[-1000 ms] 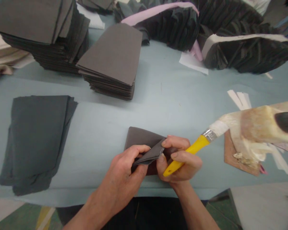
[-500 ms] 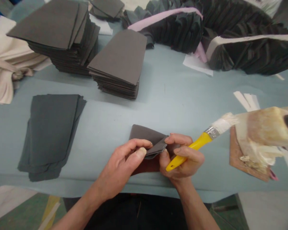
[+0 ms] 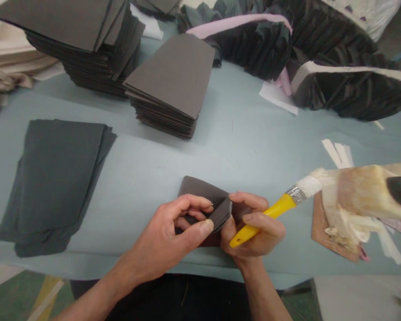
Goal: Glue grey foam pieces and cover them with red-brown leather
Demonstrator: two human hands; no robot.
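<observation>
Near the table's front edge lies a dark grey sheet piece (image 3: pixel 200 185), with a folded flap raised between my hands. My left hand (image 3: pixel 173 234) grips the flap's lower left edge between thumb and fingers. My right hand (image 3: pixel 254 225) pinches the flap's right corner. Tucked in that same hand is a paintbrush (image 3: pixel 277 207) with a yellow handle, its white-coated bristles pointing up to the right. A reddish-brown surface (image 3: pixel 210 240) shows under the piece, partly hidden by my hands.
Two stacks of dark grey pieces, a tall stack (image 3: pixel 87 62) and a lower stack (image 3: pixel 173 80), stand at the back left. Flat dark pieces (image 3: pixel 60 174) lie at left. Banded black bundles (image 3: pixel 250 44) line the back. At right sits a glue-stained container (image 3: pixel 361 187) on a brown board (image 3: pixel 321 227).
The camera view has shifted a little. My left fingers have spread slightly around the flap, while the right hand keeps its pinch and the paintbrush.
</observation>
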